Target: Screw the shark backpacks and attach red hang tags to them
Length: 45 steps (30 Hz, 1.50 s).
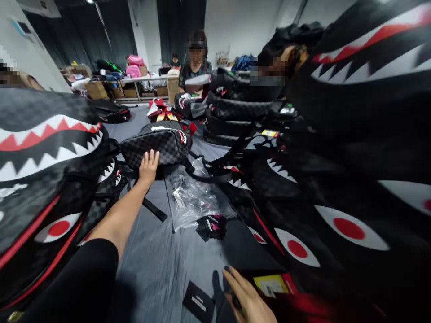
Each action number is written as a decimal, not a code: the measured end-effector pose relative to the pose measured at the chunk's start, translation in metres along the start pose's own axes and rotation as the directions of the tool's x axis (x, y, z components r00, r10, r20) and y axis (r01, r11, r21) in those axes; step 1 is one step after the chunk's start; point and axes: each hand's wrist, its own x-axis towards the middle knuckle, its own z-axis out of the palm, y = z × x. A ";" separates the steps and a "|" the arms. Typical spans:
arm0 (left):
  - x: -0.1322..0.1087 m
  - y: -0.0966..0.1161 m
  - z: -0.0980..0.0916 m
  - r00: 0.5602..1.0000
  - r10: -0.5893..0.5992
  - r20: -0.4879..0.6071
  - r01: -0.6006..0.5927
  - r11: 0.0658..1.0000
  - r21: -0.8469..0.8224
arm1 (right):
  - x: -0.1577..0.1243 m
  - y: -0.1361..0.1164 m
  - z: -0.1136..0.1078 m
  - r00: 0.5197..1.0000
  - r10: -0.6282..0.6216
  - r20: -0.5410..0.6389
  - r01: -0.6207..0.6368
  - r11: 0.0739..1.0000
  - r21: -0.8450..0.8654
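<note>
My left hand point(149, 167) reaches forward with its fingers stretched flat against the side of a black checkered bag point(171, 148). That bag lies on the grey-covered table and has a white shark-mouth print. At the bottom, my right hand point(249, 296) is low over the table, its fingers bent around a small dark thing that I cannot make out. Beside it lies a black card point(199, 301) with pale print. A yellow and red tag point(271, 285) is just right of the hand. Between my hands rests a clear plastic bag point(198, 197), with a small black bundle point(211, 227) at its lower edge.
Large shark-print backpacks point(43, 148) crowd the left, and more backpacks point(336, 215) are piled high on the right. Red and white pieces point(160, 109) lie farther back on the table point(151, 251). A person point(195, 63) sits across from me; other people are partly visible.
</note>
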 end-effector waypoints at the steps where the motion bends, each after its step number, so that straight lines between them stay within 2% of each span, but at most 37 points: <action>1: 0.003 -0.006 0.011 0.999 -0.026 0.026 0.025 1.000 0.010 | 0.005 0.002 0.003 0.999 0.013 -0.042 -0.014 1.000 -0.021; 4: 0.016 -0.013 0.031 0.982 -0.089 0.165 0.089 0.996 0.003 | 0.022 -0.009 -0.003 0.991 0.031 -0.133 -0.044 0.995 -0.094; 6: 0.019 -0.002 0.038 0.969 -0.095 0.228 0.107 0.993 -0.042 | 0.026 -0.027 -0.006 0.995 -0.014 -0.096 0.002 0.992 -0.127; 8: 0.010 0.022 0.039 0.988 -0.002 0.152 0.029 0.985 -0.172 | 0.019 -0.047 -0.003 0.997 -0.079 -0.013 0.077 0.988 -0.135; 10: -0.014 0.060 0.031 0.983 0.182 -0.003 -0.171 0.921 -0.350 | 0.006 -0.065 0.009 0.989 -0.137 0.049 0.143 0.978 -0.150; 11: -0.031 0.082 0.024 0.953 0.297 -0.066 -0.296 0.854 -0.427 | -0.002 -0.071 0.017 0.985 -0.161 0.063 0.169 0.971 -0.169; 12: -0.050 0.104 0.015 0.903 0.418 -0.098 -0.411 0.773 -0.484 | -0.010 -0.076 0.026 0.982 -0.175 0.067 0.184 0.964 -0.192; 14: -0.091 0.146 -0.001 0.766 0.630 -0.123 -0.584 0.603 -0.544 | -0.022 -0.078 0.041 0.983 -0.178 0.050 0.184 0.955 -0.234; 15: -0.111 0.162 -0.007 0.693 0.712 -0.114 -0.643 0.538 -0.545 | -0.025 -0.076 0.046 0.984 -0.173 0.038 0.177 0.954 -0.243; 16: -0.127 0.174 -0.010 0.638 0.764 -0.091 -0.680 0.504 -0.533 | -0.028 -0.074 0.049 0.985 -0.168 0.028 0.170 0.955 -0.244; 17: -0.140 0.181 -0.011 0.611 0.790 -0.055 -0.698 0.504 -0.509 | -0.029 -0.071 0.051 0.986 -0.167 0.023 0.168 0.955 -0.243; 18: -0.149 0.183 -0.009 0.615 0.788 -0.014 -0.697 0.536 -0.476 | -0.029 -0.069 0.051 0.986 -0.168 0.020 0.167 0.954 -0.248; 19: -0.154 0.181 -0.006 0.649 0.761 0.026 -0.676 0.592 -0.438 | -0.028 -0.066 0.050 0.986 -0.165 0.016 0.163 0.950 -0.265; 21: -0.156 0.169 0.004 0.746 0.659 0.095 -0.589 0.721 -0.365 | -0.023 -0.062 0.049 0.991 -0.134 -0.009 0.123 0.935 -0.331; 23: -0.152 0.152 0.010 0.808 0.574 0.138 -0.507 0.794 -0.334 | -0.012 -0.061 0.046 0.995 -0.085 -0.048 0.059 0.913 -0.403; 25: -0.152 0.138 0.005 0.820 0.552 0.153 -0.475 0.804 -0.358 | 0.005 -0.061 0.041 0.994 -0.059 -0.091 0.014 0.902 -0.432; 27: -0.161 0.127 -0.011 0.824 0.550 0.137 -0.461 0.790 -0.403 | 0.027 -0.059 0.032 0.983 -0.075 -0.165 -0.001 0.908 -0.420; 29: -0.179 0.116 -0.036 0.859 0.504 0.096 -0.424 0.802 -0.421 | 0.052 -0.053 0.022 0.958 -0.117 -0.263 0.001 0.915 -0.404; 31: -0.200 0.100 -0.070 0.897 0.438 0.051 -0.384 0.833 -0.398 | 0.081 -0.044 0.014 0.939 -0.165 -0.302 0.031 0.915 -0.403; 34: -0.222 0.066 -0.135 0.928 0.371 -0.012 -0.361 0.894 -0.267 | 0.122 -0.035 0.012 0.952 -0.202 -0.229 0.086 0.896 -0.435; 36: -0.226 0.041 -0.185 0.949 0.302 -0.089 -0.311 0.943 -0.119 | 0.140 -0.037 0.016 0.954 -0.192 -0.229 0.059 0.873 -0.483; 38: -0.225 0.017 -0.233 0.964 0.191 -0.183 -0.187 0.982 0.039 | 0.146 -0.040 0.021 0.938 -0.187 -0.293 0.003 0.848 -0.530; 40: -0.223 -0.005 -0.270 0.971 0.057 -0.231 -0.017 0.985 0.173 | 0.144 -0.041 0.024 0.924 -0.204 -0.323 -0.007 0.836 -0.549; 42: -0.224 -0.024 -0.290 0.978 -0.075 -0.197 0.131 0.948 0.289 | 0.139 -0.037 0.026 0.933 -0.207 -0.295 0.013 0.837 -0.547; 45: -0.226 -0.044 -0.295 0.964 -0.259 -0.061 0.260 0.872 0.414 | 0.142 -0.031 0.025 0.956 -0.145 -0.255 -0.008 0.857 -0.515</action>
